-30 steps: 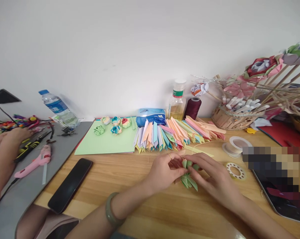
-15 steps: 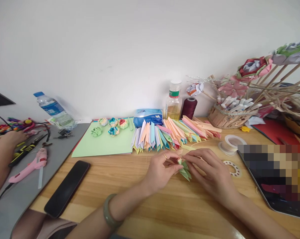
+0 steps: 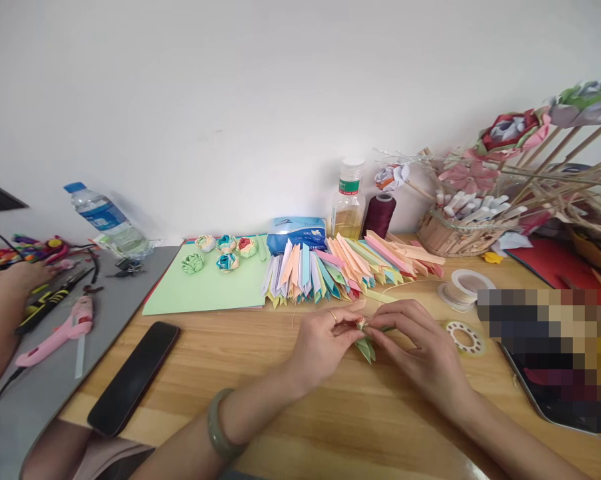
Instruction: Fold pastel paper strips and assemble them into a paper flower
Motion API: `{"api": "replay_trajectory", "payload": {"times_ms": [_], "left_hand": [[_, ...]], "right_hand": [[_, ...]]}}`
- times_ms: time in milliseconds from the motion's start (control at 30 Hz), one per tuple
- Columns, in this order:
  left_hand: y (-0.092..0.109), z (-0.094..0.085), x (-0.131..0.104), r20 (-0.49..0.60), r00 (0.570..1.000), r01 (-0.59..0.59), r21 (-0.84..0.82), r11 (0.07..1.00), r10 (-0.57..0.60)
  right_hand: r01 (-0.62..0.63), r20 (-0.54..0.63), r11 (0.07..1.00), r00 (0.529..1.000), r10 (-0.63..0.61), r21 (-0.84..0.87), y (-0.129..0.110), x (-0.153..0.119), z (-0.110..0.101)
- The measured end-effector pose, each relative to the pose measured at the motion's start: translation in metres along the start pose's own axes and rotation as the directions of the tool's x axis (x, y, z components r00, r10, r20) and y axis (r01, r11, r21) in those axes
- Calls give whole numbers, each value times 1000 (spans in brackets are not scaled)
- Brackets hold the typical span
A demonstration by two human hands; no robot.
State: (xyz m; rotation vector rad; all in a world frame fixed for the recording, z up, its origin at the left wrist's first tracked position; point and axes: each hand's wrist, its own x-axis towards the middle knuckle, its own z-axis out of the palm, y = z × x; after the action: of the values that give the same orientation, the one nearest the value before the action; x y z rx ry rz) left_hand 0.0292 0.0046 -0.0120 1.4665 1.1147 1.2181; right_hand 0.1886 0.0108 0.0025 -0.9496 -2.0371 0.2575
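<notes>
Over the wooden table, my left hand (image 3: 324,345) pinches a small bundle of green folded paper petals (image 3: 365,351) between thumb and fingers. From the other side, my right hand (image 3: 423,347) closes its fingertips on the same petals. Pointed petal ends hang down between the two hands, and the gathered top is partly hidden by fingers. Just beyond my hands lies a dense row of folded paper pieces (image 3: 305,273) in many colours. Some small finished paper flowers (image 3: 227,263) rest on a green paper sheet (image 3: 205,293) to the left.
A black phone (image 3: 134,379) lies left of my forearm. Near my right hand are a perforated ring (image 3: 464,338) and a ribbon spool (image 3: 464,288). A glass bottle (image 3: 348,200) and thread cone (image 3: 379,215) stand behind. Another person's hand (image 3: 15,283) is beside a pink glue gun (image 3: 60,333).
The green petals have turned in my fingers and now hang closer together. My right fingertips have shifted slightly around the bundle. The other person's hand has hardly moved.
</notes>
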Motion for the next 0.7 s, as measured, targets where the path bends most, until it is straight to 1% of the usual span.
{"api": "replay_trajectory", "payload": {"times_ms": [133, 267, 333, 400, 467, 500, 600, 700], "left_hand": [[2, 0, 0, -13, 1000, 3, 33, 999, -2], [7, -1, -1, 16, 998, 59, 37, 998, -60], [8, -1, -1, 21, 999, 28, 52, 998, -29], [8, -2, 0, 15, 998, -62, 95, 994, 61], [8, -3, 1, 27, 989, -144, 137, 980, 142], [9, -4, 2, 46, 987, -159, 145, 977, 154], [10, -6, 4, 107, 987, -136, 139, 981, 122], [11, -8, 5, 120, 989, -99, 116, 988, 85]], "right_hand": [[-19, 30, 1000, 999, 19, 15, -1, 0, 0], [40, 57, 999, 998, -42, 33, 0, 1, -2], [70, 67, 997, 995, -73, 39, 1, 2, -3], [65, 86, 995, 994, -71, 75, 1, 2, -3], [6, 134, 990, 991, -24, 138, 2, 3, -4], [-37, 171, 985, 985, 8, 169, 2, 3, -4], [-167, 290, 958, 952, 96, 231, 1, 5, -7], [-270, 374, 925, 914, 158, 267, 1, 7, -10]]}}
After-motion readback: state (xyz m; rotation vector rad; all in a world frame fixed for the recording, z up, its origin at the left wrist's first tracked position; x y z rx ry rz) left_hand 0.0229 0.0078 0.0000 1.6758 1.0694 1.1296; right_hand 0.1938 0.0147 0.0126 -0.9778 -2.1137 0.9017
